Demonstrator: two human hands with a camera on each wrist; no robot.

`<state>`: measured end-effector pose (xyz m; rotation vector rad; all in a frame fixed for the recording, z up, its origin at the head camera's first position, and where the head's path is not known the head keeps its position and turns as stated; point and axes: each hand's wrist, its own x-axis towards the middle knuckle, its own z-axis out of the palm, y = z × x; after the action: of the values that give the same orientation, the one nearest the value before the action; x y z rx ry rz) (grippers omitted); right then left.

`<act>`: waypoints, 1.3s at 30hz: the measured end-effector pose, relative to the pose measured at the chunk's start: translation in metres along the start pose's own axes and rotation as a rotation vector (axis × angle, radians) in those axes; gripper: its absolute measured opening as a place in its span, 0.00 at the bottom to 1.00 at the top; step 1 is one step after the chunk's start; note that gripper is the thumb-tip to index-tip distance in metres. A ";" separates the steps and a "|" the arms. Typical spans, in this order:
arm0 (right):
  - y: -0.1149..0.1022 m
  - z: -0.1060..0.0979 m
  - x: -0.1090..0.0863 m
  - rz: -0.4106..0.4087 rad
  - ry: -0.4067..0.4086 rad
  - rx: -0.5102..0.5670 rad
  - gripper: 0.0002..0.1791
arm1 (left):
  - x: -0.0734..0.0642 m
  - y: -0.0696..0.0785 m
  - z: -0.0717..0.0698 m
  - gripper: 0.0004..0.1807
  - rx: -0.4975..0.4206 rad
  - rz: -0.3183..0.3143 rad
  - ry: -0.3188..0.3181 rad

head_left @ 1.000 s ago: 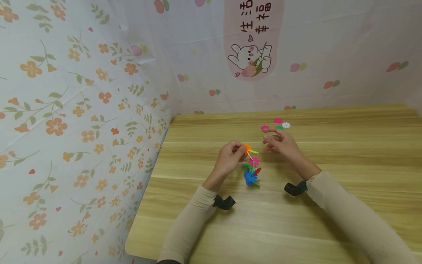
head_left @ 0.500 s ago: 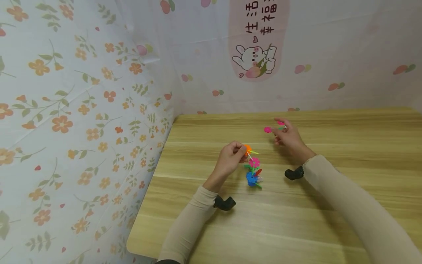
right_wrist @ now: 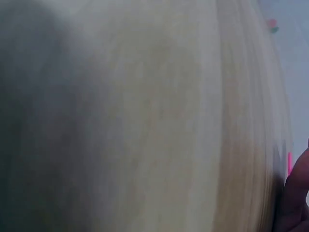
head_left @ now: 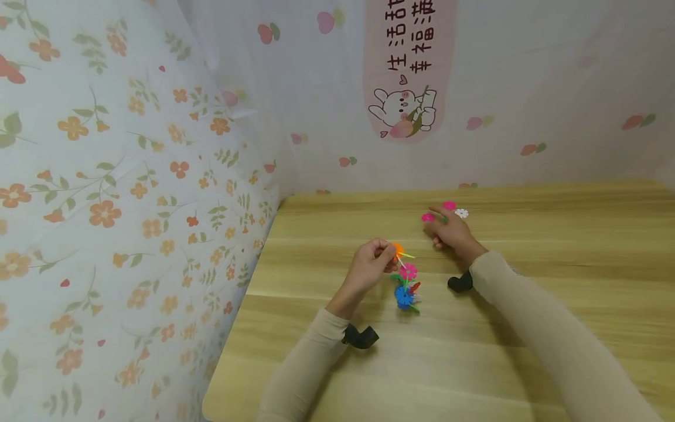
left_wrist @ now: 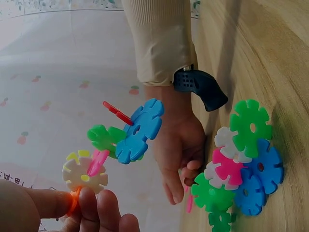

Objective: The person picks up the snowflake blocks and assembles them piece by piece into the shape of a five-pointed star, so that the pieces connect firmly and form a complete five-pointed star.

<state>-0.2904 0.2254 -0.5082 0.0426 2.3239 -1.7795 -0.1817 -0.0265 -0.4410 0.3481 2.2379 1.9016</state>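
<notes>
Between thumb and fingers, my left hand (head_left: 371, 264) pinches an orange notched plastic disc (left_wrist: 74, 202), one end of a chain of interlocking discs. The chain runs through a white disc (left_wrist: 85, 174), a pink one (left_wrist: 98, 163), a green one (left_wrist: 104, 137) and a blue one (left_wrist: 140, 133) with a red disc (left_wrist: 118, 112) in its edge. My right hand (head_left: 454, 231) is over the back of the table with fingers extended, some blurred, beside loose discs: pink (head_left: 428, 217), another pink disc (head_left: 449, 206) and white (head_left: 461, 213). A green disc there is mostly hidden by this hand.
In the left wrist view, a cluster of green (left_wrist: 251, 127), blue (left_wrist: 264, 166) and other discs lies by the wooden table (head_left: 554, 281). Black wrist mounts (head_left: 360, 337) stick out from both sleeves. Patterned fabric (head_left: 327, 88) hangs behind and to the left.
My right hand has reached toward the loose discs at the back, then shifted slightly left, uncovering the white disc. The left hand keeps its pinch on the orange disc. The head view has tilted a little.
</notes>
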 end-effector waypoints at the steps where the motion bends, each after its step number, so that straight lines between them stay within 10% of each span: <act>1: 0.000 0.002 -0.001 -0.008 -0.003 -0.029 0.38 | -0.001 -0.002 0.000 0.09 -0.003 -0.001 0.003; 18: 0.003 0.018 0.007 0.004 0.170 -0.241 0.23 | -0.001 -0.002 0.003 0.10 -0.020 0.019 0.004; 39: -0.002 0.010 -0.010 0.097 0.052 -0.363 0.16 | 0.001 -0.004 0.001 0.11 0.007 0.018 0.028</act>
<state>-0.2795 0.2167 -0.5072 0.1430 2.5951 -1.3050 -0.1825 -0.0257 -0.4447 0.3464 2.2675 1.9197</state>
